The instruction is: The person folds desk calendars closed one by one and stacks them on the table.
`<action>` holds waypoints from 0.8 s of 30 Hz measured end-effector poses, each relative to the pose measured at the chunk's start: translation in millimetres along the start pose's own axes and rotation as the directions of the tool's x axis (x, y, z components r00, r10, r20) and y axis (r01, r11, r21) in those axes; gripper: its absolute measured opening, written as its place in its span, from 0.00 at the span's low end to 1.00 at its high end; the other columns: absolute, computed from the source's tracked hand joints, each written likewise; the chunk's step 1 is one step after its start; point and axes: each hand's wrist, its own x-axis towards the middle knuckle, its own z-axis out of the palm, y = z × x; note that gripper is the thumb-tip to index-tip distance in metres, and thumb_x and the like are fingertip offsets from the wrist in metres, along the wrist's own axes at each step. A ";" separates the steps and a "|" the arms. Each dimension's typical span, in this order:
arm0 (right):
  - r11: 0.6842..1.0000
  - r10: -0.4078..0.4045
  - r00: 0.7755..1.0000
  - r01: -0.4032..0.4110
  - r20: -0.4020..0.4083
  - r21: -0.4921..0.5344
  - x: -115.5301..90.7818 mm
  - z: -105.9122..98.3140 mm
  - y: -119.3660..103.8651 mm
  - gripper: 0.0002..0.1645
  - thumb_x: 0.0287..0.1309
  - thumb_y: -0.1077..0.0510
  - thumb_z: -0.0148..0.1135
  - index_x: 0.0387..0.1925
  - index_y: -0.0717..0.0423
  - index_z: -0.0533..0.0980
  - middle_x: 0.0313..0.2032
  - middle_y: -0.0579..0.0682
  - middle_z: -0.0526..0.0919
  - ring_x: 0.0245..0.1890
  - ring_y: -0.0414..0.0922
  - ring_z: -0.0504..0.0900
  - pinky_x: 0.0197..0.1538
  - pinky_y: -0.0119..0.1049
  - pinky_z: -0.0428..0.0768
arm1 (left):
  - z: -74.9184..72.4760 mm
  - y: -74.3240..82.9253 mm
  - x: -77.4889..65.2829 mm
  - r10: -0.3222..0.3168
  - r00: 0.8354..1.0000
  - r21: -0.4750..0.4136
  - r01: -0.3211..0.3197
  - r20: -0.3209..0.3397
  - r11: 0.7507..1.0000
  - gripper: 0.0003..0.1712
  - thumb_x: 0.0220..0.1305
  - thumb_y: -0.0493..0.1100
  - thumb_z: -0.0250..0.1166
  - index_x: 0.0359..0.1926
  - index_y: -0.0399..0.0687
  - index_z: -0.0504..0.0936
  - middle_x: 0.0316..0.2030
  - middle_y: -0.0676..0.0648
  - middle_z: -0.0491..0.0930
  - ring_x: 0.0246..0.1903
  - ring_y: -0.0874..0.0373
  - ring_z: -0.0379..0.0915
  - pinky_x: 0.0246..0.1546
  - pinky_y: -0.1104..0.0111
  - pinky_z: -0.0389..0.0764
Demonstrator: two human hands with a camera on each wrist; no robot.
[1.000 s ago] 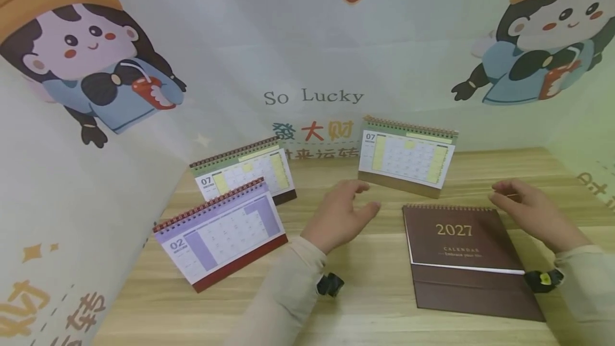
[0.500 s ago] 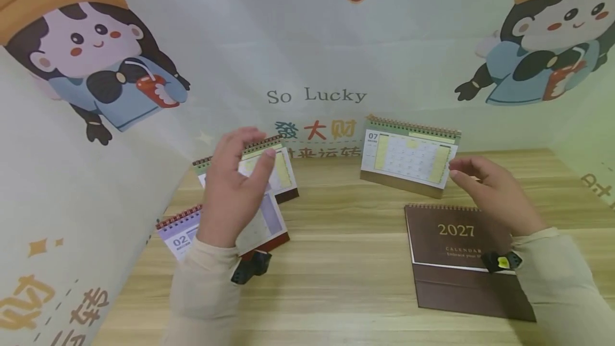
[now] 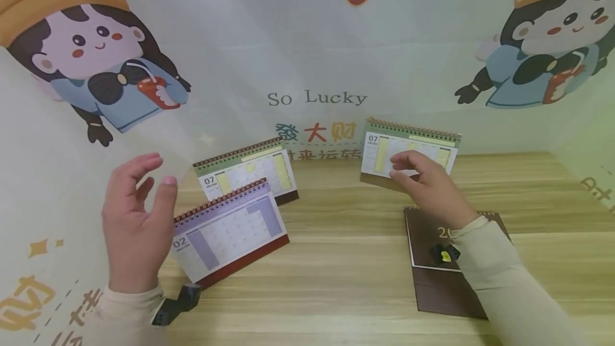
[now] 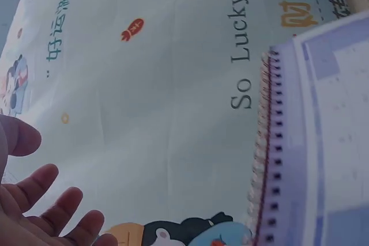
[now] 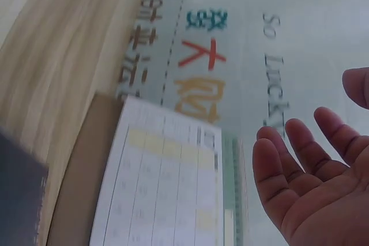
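My left hand [image 3: 139,223] is raised at the left end of the purple desk calendar [image 3: 235,234], covering its corner in the head view; its fingers are loosely bent and hold nothing. The left wrist view shows that calendar's spiral binding [image 4: 265,142] to the right of the fingers. My right hand [image 3: 427,186] hovers in front of the green-topped desk calendar [image 3: 408,143] at the back right, holding nothing, its fingers relaxed. Below the right forearm lies a brown 2027 calendar [image 3: 427,234], partly hidden by the sleeve.
Another green-topped desk calendar [image 3: 250,170] stands behind the purple one, partly hidden. The wooden table [image 3: 326,260] runs back to a printed cloth backdrop [image 3: 250,41] with cartoon figures and lettering, which also closes off both sides.
My left hand has swept left from the middle, across the calendars, to the purple one's left end. My right hand has moved left, from beside the brown calendar to the back right one.
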 end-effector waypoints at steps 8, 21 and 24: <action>0.996 -0.070 0.993 0.064 0.093 0.064 16.7 34.2 -9.8 0.21 0.70 0.56 0.58 0.59 0.62 0.71 0.55 0.56 0.77 0.58 0.54 0.77 0.58 0.50 0.76 | -27.5 -34.5 -15.9 -0.030 0.998 0.050 0.027 0.064 0.998 0.16 0.67 0.31 0.60 0.54 0.32 0.77 0.56 0.55 0.74 0.57 0.64 0.66 0.54 0.77 0.71; 0.998 -0.015 1.000 0.014 -0.018 -0.056 33.5 2.1 2.0 0.22 0.73 0.53 0.53 0.60 0.64 0.71 0.57 0.61 0.76 0.57 0.55 0.75 0.57 0.54 0.74 | 34.5 -6.9 -28.1 0.303 0.911 -0.127 -0.278 0.281 0.952 0.15 0.60 0.28 0.64 0.50 0.36 0.79 0.57 0.44 0.75 0.57 0.54 0.69 0.56 0.70 0.70; 0.997 -0.003 0.996 -0.004 -0.092 -0.072 32.9 -17.3 2.6 0.22 0.73 0.53 0.53 0.59 0.64 0.72 0.57 0.61 0.76 0.57 0.56 0.74 0.56 0.54 0.73 | 60.9 1.7 -29.9 0.376 0.856 -0.156 -0.343 0.355 0.926 0.15 0.62 0.33 0.65 0.50 0.39 0.79 0.58 0.45 0.74 0.58 0.51 0.69 0.56 0.59 0.70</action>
